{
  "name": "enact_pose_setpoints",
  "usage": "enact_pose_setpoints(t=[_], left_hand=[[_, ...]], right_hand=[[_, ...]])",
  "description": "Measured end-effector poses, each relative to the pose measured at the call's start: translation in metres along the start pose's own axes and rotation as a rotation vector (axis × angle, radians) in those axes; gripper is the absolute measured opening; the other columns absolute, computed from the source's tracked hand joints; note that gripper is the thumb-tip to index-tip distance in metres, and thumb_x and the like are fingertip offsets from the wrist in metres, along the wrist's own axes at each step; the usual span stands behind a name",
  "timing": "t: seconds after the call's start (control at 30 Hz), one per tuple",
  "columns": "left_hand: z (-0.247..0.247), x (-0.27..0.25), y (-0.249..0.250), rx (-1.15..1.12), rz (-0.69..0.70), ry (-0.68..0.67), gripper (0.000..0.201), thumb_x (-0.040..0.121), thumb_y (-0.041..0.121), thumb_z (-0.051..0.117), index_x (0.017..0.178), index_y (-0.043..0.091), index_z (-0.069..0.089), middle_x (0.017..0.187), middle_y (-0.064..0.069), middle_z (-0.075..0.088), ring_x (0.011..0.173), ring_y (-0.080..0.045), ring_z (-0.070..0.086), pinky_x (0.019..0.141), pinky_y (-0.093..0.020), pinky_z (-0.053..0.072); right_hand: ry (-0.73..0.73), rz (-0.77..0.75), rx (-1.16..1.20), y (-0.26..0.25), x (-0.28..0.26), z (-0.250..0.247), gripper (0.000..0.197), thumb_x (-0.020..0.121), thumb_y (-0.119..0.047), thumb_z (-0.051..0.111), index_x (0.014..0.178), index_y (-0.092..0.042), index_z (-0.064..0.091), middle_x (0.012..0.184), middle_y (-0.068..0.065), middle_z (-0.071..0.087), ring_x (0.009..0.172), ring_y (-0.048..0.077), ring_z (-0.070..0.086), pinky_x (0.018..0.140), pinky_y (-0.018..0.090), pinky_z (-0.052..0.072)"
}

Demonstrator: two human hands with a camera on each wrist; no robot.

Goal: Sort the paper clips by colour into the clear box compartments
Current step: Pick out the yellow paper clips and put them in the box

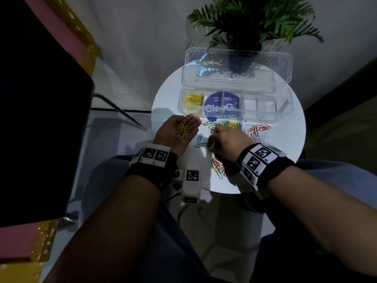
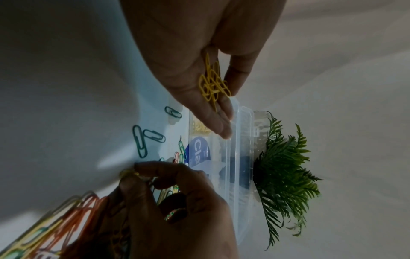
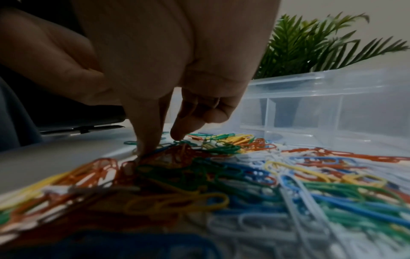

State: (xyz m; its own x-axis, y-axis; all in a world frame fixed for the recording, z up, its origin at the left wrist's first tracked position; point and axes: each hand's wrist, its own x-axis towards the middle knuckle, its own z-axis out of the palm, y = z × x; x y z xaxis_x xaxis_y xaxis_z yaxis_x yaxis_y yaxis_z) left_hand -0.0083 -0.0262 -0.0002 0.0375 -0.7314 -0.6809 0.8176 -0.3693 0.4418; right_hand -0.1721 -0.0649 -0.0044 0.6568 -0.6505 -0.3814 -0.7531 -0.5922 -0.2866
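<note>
My left hand (image 1: 183, 127) lies palm up left of the pile, fingers relaxed, with several yellow clips (image 1: 182, 128) resting in the palm (image 2: 214, 84). My right hand (image 1: 210, 139) reaches down into the mixed-colour clip pile (image 1: 253, 129); thumb and forefinger pinch what looks like a yellow clip (image 2: 129, 173). The clear box (image 1: 263, 117) stands open behind the pile, its far-left compartment holding yellow clips (image 1: 192, 99). The other compartments look empty. In the right wrist view my fingertips (image 3: 142, 154) touch the pile (image 3: 244, 175).
Loose green clips (image 1: 200, 139) lie between my hands. A smaller clip heap (image 1: 218, 168) sits by the near edge of the round white table (image 1: 285, 160). The box lid (image 1: 238, 64) stands upright, a plant (image 1: 251, 21) behind it. A dark chair (image 1: 40, 119) is left.
</note>
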Motion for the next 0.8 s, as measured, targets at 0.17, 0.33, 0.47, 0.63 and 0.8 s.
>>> enact_pose_setpoints(t=[0.17,0.33,0.47,0.63,0.8], left_hand=[[0.0,0.001,0.0,0.002,-0.011,-0.006,0.029,0.094,0.018,0.034,0.089,0.008,0.061,0.073,-0.005,0.072,0.068,-0.012,0.071,0.073,-0.022,0.054],[0.0,0.001,0.0,-0.023,-0.026,-0.037,0.034,0.096,0.02,0.031,0.088,0.006,0.06,0.073,-0.007,0.072,0.067,-0.013,0.071,0.07,-0.022,0.055],[0.001,0.0,-0.001,-0.01,-0.028,-0.041,0.035,0.096,0.02,0.029,0.083,0.007,0.059,0.074,-0.006,0.071,0.068,-0.012,0.07,0.069,-0.021,0.055],[0.0,-0.002,-0.001,-0.005,-0.041,-0.064,0.038,0.096,0.021,0.028,0.075,0.01,0.058,0.075,-0.005,0.069,0.07,-0.012,0.07,0.07,-0.02,0.055],[0.001,-0.003,-0.001,0.019,-0.05,-0.077,0.032,0.095,0.021,0.026,0.078,0.012,0.052,0.072,-0.003,0.069,0.069,-0.01,0.07,0.07,-0.019,0.054]], right_hand=[[0.008,0.009,0.064,0.001,0.003,0.0,0.022,0.089,-0.024,0.053,0.103,-0.011,0.063,0.11,0.01,0.054,0.1,0.028,0.056,0.08,0.033,0.044],[0.082,-0.028,0.291,-0.003,-0.013,-0.012,0.011,0.086,-0.009,0.055,0.095,-0.013,0.061,0.091,0.008,0.065,0.084,0.024,0.058,0.076,0.031,0.045],[-0.26,-0.034,0.194,-0.008,-0.024,-0.005,0.026,0.081,-0.002,0.056,0.087,-0.02,0.074,0.091,0.002,0.07,0.085,0.021,0.065,0.078,0.026,0.051],[-0.144,0.002,0.119,-0.006,-0.015,0.002,0.025,0.08,-0.007,0.057,0.097,-0.018,0.072,0.098,0.008,0.068,0.093,0.028,0.063,0.083,0.033,0.052],[-0.037,0.12,0.182,0.003,-0.011,-0.006,0.025,0.08,-0.007,0.058,0.101,-0.015,0.07,0.11,0.007,0.065,0.101,0.026,0.062,0.089,0.029,0.048]])
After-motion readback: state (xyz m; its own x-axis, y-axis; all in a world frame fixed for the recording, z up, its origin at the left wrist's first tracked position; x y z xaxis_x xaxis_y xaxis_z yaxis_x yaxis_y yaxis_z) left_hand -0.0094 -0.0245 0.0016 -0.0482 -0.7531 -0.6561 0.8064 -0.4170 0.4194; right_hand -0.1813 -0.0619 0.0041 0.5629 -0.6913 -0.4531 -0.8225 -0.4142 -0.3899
